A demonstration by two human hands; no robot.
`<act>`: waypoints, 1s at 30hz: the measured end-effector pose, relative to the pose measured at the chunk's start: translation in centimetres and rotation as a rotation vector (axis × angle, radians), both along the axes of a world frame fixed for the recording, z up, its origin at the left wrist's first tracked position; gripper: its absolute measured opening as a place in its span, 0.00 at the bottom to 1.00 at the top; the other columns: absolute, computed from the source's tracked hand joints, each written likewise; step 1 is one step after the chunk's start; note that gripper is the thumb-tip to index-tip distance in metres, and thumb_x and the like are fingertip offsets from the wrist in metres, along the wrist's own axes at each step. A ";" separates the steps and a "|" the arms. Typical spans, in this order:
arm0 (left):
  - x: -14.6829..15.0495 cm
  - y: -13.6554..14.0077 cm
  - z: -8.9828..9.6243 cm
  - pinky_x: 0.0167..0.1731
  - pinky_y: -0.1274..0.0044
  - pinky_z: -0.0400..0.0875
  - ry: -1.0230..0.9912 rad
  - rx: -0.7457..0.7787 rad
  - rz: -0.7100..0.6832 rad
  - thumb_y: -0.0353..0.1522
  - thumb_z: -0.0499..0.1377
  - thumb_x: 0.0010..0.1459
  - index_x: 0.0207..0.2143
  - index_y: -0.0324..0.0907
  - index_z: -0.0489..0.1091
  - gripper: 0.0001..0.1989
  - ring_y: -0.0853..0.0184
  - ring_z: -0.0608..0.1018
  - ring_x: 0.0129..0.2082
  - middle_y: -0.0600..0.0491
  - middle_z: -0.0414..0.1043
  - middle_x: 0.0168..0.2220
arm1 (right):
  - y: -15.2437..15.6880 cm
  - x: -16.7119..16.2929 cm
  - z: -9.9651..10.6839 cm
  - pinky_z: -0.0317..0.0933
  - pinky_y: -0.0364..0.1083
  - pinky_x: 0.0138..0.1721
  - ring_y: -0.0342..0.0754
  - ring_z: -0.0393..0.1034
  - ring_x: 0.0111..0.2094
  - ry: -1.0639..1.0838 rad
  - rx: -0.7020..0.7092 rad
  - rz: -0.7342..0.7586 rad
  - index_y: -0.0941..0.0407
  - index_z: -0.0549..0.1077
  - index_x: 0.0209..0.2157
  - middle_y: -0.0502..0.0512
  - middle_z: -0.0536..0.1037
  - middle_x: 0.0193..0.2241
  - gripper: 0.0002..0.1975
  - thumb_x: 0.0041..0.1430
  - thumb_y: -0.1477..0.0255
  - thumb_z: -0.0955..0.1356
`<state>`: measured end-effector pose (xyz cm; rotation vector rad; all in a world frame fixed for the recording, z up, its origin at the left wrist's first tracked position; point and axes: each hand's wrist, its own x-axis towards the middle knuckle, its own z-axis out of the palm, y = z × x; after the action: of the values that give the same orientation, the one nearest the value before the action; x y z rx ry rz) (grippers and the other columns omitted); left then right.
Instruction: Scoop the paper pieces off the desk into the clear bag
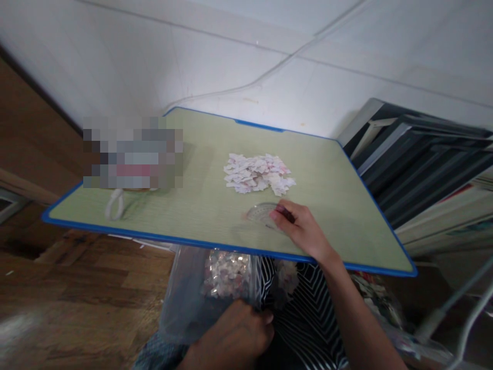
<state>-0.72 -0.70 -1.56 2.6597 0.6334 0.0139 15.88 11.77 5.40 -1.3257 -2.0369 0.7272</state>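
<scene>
My right hand (298, 218) is closed around one end of a clear half-round protractor (257, 213), low over the green tabletop (200, 205) with its blue edge. Just beyond the protractor lies a loose heap of small white paper scraps (258, 173), some with pink tints; hand and heap are apart. Below the table's front edge, my left hand (246, 331) is curled closed near the right side of a clear plastic tub (177, 308). What its fingers hold, if anything, is hidden. A shiny clear bag of similar scraps (227, 275) sits in the tub.
A blurred-out object (134, 159) stands at the table's left, a white loop (114, 204) hanging from it. Dark folders or frames (416, 154) lean along the right side. A cable (246, 85) runs down the white wall behind. Striped fabric (316, 308) covers my lap.
</scene>
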 end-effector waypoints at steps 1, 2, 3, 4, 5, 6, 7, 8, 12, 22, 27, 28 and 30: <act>0.0 0.0 0.0 0.16 0.71 0.55 -0.008 0.000 0.001 0.23 0.59 0.54 0.28 0.38 0.72 0.04 0.66 0.73 0.22 0.54 0.73 0.29 | -0.2 0.0 0.1 0.48 0.42 0.23 0.40 0.54 0.20 0.012 -0.016 0.067 0.55 0.59 0.21 0.46 0.60 0.17 0.14 0.58 0.66 0.62; 0.0 0.0 -0.1 0.17 0.71 0.55 -0.015 -0.001 0.005 0.23 0.59 0.54 0.28 0.38 0.71 0.04 0.66 0.73 0.22 0.54 0.73 0.29 | -0.3 0.0 0.2 0.47 0.42 0.23 0.40 0.54 0.20 0.025 -0.035 0.120 0.55 0.59 0.21 0.45 0.59 0.17 0.15 0.59 0.66 0.62; 0.0 0.0 -0.1 0.17 0.71 0.55 -0.021 -0.003 0.008 0.23 0.59 0.53 0.29 0.38 0.71 0.04 0.65 0.73 0.23 0.54 0.73 0.29 | -0.4 0.0 0.2 0.47 0.42 0.23 0.40 0.54 0.20 0.042 -0.049 0.151 0.55 0.59 0.21 0.45 0.59 0.17 0.15 0.59 0.66 0.62; -0.1 0.0 -0.1 0.17 0.71 0.56 -0.024 -0.004 0.012 0.22 0.59 0.52 0.29 0.37 0.71 0.04 0.65 0.73 0.23 0.54 0.73 0.29 | -0.5 0.0 0.2 0.48 0.41 0.23 0.40 0.54 0.21 0.060 -0.055 0.155 0.55 0.59 0.21 0.45 0.59 0.18 0.15 0.60 0.67 0.62; -0.1 0.0 -0.1 0.17 0.71 0.56 -0.026 -0.005 0.015 0.22 0.59 0.52 0.29 0.37 0.71 0.04 0.65 0.73 0.23 0.53 0.73 0.29 | -0.5 -0.1 0.2 0.48 0.41 0.23 0.40 0.54 0.21 0.078 -0.050 0.131 0.55 0.59 0.21 0.46 0.59 0.18 0.14 0.60 0.67 0.62; -0.1 -0.1 -0.2 0.17 0.71 0.56 -0.031 -0.005 0.017 0.22 0.59 0.52 0.29 0.37 0.71 0.04 0.65 0.73 0.23 0.53 0.73 0.29 | -0.5 -0.1 0.2 0.49 0.41 0.23 0.40 0.54 0.22 0.090 -0.035 0.094 0.55 0.59 0.21 0.46 0.60 0.19 0.14 0.60 0.67 0.62; -0.1 -0.1 -0.2 0.17 0.71 0.56 -0.035 -0.005 0.018 0.22 0.59 0.52 0.29 0.37 0.71 0.04 0.65 0.73 0.23 0.54 0.73 0.29 | -0.5 -0.2 0.1 0.49 0.42 0.24 0.40 0.54 0.22 0.092 -0.016 0.055 0.55 0.58 0.22 0.46 0.60 0.19 0.13 0.60 0.68 0.62; -0.1 -0.1 -0.2 0.17 0.71 0.56 -0.039 -0.005 0.019 0.22 0.59 0.52 0.29 0.38 0.71 0.04 0.66 0.73 0.22 0.54 0.73 0.29 | -0.4 -0.3 0.1 0.49 0.42 0.24 0.40 0.54 0.22 0.081 0.000 0.028 0.55 0.58 0.22 0.46 0.60 0.19 0.13 0.60 0.68 0.62; -0.1 -0.2 -0.4 0.17 0.72 0.54 -0.040 -0.006 0.020 0.22 0.58 0.53 0.28 0.37 0.71 0.05 0.67 0.73 0.22 0.53 0.73 0.28 | -0.5 -0.9 0.0 0.48 0.43 0.24 0.40 0.54 0.21 -0.006 0.010 0.066 0.54 0.57 0.22 0.46 0.59 0.19 0.13 0.60 0.68 0.62; -0.1 -0.1 -0.4 0.17 0.72 0.56 -0.023 0.000 0.010 0.22 0.59 0.52 0.28 0.37 0.72 0.04 0.65 0.74 0.23 0.53 0.73 0.28 | -1.0 -1.2 0.2 0.49 0.43 0.26 0.40 0.56 0.23 -0.064 0.003 0.278 0.55 0.60 0.24 0.46 0.63 0.21 0.13 0.62 0.67 0.63; -0.1 -0.1 -0.5 0.17 0.72 0.56 -0.041 0.002 0.024 0.23 0.58 0.53 0.29 0.38 0.72 0.05 0.65 0.73 0.23 0.53 0.73 0.29 | -1.2 -1.2 0.2 0.50 0.42 0.26 0.40 0.56 0.24 -0.032 -0.011 0.311 0.55 0.60 0.24 0.46 0.64 0.21 0.13 0.62 0.67 0.63; -0.1 -0.1 -0.4 0.16 0.72 0.56 -0.040 0.000 0.027 0.23 0.58 0.52 0.29 0.38 0.72 0.05 0.65 0.73 0.22 0.53 0.73 0.29 | -1.3 -1.2 0.2 0.51 0.42 0.26 0.40 0.56 0.23 -0.006 -0.020 0.313 0.55 0.61 0.24 0.46 0.64 0.21 0.13 0.62 0.67 0.63; 0.0 0.0 -0.2 0.16 0.73 0.55 -0.032 -0.001 0.019 0.23 0.59 0.52 0.29 0.38 0.72 0.04 0.66 0.73 0.22 0.53 0.73 0.28 | -1.4 -1.1 0.3 0.51 0.42 0.25 0.40 0.56 0.23 0.062 -0.039 0.288 0.55 0.61 0.24 0.46 0.63 0.20 0.13 0.61 0.67 0.63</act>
<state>-0.74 -0.67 -1.76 2.6472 0.6484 0.0622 14.78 10.34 5.71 -1.0262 -2.1981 0.9263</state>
